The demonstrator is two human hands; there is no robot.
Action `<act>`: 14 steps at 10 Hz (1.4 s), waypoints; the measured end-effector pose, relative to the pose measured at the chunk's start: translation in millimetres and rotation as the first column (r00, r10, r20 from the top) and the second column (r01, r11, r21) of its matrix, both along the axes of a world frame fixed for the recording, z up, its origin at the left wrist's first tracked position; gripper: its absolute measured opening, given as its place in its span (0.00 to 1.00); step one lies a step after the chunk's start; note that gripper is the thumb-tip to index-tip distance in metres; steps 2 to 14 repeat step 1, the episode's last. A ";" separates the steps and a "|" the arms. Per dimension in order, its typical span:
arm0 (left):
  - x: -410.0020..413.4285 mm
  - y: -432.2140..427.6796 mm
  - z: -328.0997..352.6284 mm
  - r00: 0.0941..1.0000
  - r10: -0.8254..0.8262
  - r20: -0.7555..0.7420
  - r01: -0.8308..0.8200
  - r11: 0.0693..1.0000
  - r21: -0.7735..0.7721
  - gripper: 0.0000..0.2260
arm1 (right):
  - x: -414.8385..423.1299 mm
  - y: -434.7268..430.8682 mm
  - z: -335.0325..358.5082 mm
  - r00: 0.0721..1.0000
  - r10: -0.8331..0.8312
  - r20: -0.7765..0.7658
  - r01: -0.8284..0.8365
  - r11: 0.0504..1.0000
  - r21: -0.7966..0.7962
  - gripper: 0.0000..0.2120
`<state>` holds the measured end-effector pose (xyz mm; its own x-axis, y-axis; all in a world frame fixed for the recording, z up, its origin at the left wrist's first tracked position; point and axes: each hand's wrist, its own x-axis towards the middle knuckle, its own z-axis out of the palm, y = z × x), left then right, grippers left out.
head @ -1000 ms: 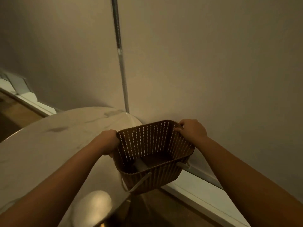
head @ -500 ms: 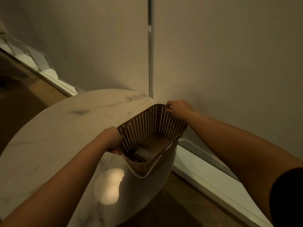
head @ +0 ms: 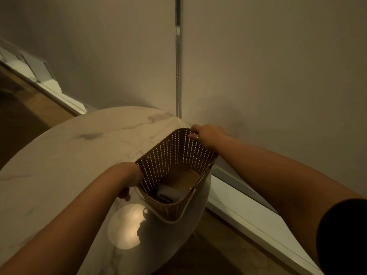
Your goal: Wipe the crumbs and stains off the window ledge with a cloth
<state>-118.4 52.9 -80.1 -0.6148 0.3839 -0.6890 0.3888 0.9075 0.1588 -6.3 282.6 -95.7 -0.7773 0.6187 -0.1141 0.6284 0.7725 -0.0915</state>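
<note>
**Observation.** Both hands hold one brown perforated basket (head: 174,159) by its rim. The left hand (head: 129,180) grips the wall at the basket's 8 o'clock, and the right hand (head: 208,135) pinches the corner at 1 o'clock. The basket is at the 4 o'clock edge of the round marble surface (head: 79,147); whether it rests there or is carried cannot be told. The window ledge (head: 248,213) is the white strip at 4 o'clock of the basket, lower than the surface and untouched. No cloth is plainly identifiable. A pale object (head: 167,192) lies in the basket's bottom and may be it.

**Risks.**
- The basket is close to the surface's edge, so a release there could tip it to the floor (head: 224,253).
- The walls look thin, and a rim grip may slip if they flex.
- The light is dim, and no crumbs or stains are discernible on the ledge, so patches could be missed.

**Count.**
- Hands: two.
- Basket: one.
- Pale object: one.
- Surface: one.
- Ledge by the basket: one.
- Second white strip (head: 47,84), at 10 o'clock: one.
- Upright metal rail (head: 178,66): one.
</note>
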 end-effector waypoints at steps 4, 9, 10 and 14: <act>5.0 4.4 27.5 0.884 -0.335 -0.327 0.268 0.935 -0.233 0.21 | 4.6 -1.9 11.2 1.000 -0.002 0.027 0.002 1.000 -0.006 0.27; 5.0 4.4 27.5 0.884 -0.335 -0.327 0.268 0.935 -0.233 0.21 | 4.6 -1.9 11.2 1.000 -0.002 0.027 0.002 1.000 -0.006 0.27; 5.0 4.4 27.5 0.884 -0.335 -0.327 0.268 0.935 -0.233 0.21 | 4.6 -1.9 11.2 1.000 -0.002 0.027 0.002 1.000 -0.006 0.27; 5.0 4.4 27.5 0.884 -0.335 -0.327 0.268 0.935 -0.233 0.21 | 4.6 -1.9 11.2 1.000 -0.002 0.027 0.002 1.000 -0.006 0.27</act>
